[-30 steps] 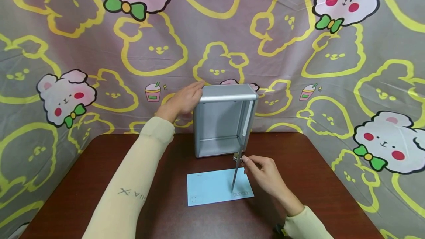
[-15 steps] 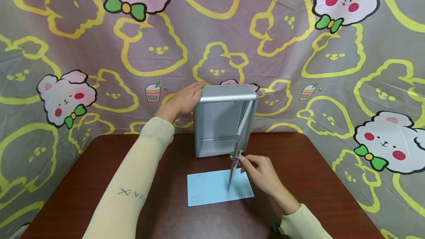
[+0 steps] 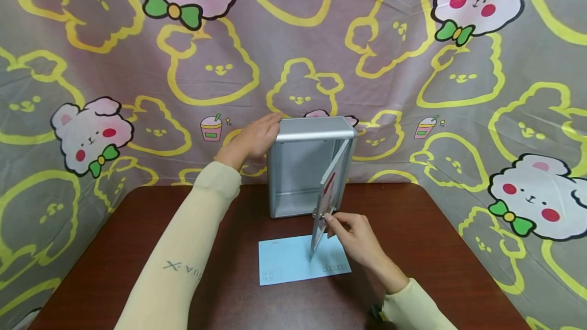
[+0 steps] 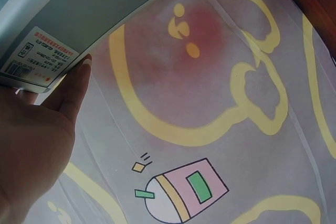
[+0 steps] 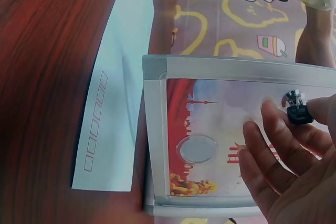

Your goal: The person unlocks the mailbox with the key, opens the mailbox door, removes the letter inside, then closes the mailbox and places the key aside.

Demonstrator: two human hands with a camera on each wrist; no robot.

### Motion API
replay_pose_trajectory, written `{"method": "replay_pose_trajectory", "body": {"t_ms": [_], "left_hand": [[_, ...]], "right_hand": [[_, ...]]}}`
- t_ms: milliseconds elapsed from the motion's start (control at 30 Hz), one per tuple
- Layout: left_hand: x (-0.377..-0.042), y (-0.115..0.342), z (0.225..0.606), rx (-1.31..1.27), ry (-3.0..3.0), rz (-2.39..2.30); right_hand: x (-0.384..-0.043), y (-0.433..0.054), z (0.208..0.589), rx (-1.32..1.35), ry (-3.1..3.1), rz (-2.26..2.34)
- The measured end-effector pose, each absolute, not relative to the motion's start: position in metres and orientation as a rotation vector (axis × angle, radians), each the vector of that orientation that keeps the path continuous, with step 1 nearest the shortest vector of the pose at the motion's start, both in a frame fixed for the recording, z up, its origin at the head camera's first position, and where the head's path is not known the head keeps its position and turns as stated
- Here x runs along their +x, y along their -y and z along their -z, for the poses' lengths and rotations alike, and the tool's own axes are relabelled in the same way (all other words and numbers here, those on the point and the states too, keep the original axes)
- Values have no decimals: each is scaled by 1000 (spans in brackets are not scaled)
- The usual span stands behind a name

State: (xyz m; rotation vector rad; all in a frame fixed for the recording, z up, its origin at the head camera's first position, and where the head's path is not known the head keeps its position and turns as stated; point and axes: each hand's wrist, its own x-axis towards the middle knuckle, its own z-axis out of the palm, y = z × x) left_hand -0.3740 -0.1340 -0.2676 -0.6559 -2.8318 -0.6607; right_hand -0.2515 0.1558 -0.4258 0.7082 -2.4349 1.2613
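Note:
A silver metal box (image 3: 302,127) stands upright at the back of the table, its front uncovered. My left hand (image 3: 255,139) rests on its upper left corner, fingers extended over the edge; some fingers are hidden in the left wrist view. The hinged door (image 3: 328,182) is swung out on the right, at an angle to the box. At the door's silver lock (image 5: 290,96), my right hand (image 3: 356,236) pinches a black-headed key (image 5: 300,114) between thumb and forefinger. The door's face carries a red printed picture and a round window (image 5: 197,150).
A light blue envelope (image 3: 284,258) lies on the dark red wooden table (image 3: 426,248) in front of the box, partly behind the door in the head view. A patterned cloth (image 3: 390,90) hangs behind the table. A printed label (image 4: 39,56) is on the box's side.
My right hand has moved a little to the left with the key, swinging the door partway inward, so its printed face now shows in the head view. My left hand stays on the box.

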Motion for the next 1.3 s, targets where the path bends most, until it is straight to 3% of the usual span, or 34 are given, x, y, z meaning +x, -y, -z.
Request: {"method": "replay_pose_trajectory", "body": {"t_ms": [1300], "left_hand": [[-373,134,268,-658,2836,665]], "right_hand": [[-262,-126,422,674,2493,-1298]]}}
